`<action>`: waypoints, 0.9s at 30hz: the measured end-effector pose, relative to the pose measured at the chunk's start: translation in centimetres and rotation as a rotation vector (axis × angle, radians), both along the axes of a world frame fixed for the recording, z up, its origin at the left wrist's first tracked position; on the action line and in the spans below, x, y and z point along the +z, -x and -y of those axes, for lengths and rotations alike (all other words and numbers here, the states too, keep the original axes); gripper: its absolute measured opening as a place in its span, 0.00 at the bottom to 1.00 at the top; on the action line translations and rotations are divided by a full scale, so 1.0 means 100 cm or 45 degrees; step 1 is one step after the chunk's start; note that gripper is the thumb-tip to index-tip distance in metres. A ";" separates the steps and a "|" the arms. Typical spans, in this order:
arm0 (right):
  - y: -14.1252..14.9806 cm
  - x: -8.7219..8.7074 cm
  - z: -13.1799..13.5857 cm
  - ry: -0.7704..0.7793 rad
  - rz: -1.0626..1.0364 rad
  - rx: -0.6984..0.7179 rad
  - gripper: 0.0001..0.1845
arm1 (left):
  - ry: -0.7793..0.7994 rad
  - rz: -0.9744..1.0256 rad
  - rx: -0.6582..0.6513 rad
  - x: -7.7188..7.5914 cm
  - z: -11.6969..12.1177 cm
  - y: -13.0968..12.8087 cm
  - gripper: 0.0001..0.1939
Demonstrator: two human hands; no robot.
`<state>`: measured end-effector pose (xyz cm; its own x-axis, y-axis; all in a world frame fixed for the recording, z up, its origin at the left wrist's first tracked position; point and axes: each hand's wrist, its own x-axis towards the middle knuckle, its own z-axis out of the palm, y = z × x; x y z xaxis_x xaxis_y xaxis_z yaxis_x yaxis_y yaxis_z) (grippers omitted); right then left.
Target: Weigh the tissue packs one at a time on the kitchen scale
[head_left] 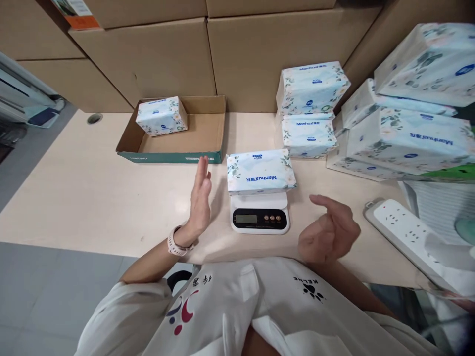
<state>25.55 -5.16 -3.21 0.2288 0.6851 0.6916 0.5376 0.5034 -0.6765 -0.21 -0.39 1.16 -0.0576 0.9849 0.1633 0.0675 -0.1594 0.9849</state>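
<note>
Tissue pack (261, 173) sits on digital scale (260, 216): weighing, I judge. My left hand (200, 202) straight-fingered, right hand (330, 230) loosely curled, both released, beside pack. Lifting would need palms closing on its ends.

scale display (246, 218): unreadable | platform (260, 201): partly covered | upper-right pack (432, 66): edge-cut

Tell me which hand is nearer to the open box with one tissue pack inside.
Left. The left hand is upright just in front of the box, by its near right corner; the right hand is farther off, to the right beyond the scale.
</note>
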 end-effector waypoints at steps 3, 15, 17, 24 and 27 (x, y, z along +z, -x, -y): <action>0.002 -0.013 -0.002 -0.364 -0.024 -0.182 0.33 | -0.037 0.046 0.113 -0.007 -0.004 0.006 0.32; 0.002 -0.020 -0.004 -0.358 0.055 -0.254 0.36 | -0.026 0.104 0.100 -0.011 -0.001 0.002 0.30; 0.004 -0.018 -0.004 -0.346 0.028 -0.217 0.35 | -0.033 0.129 0.087 -0.012 -0.001 0.002 0.29; 0.007 0.016 -0.005 0.089 -0.171 -0.025 0.28 | -0.055 0.056 -0.086 -0.011 0.005 -0.001 0.31; 0.000 0.018 -0.011 0.451 -0.267 0.158 0.32 | 0.010 0.049 -0.254 -0.013 0.007 -0.003 0.33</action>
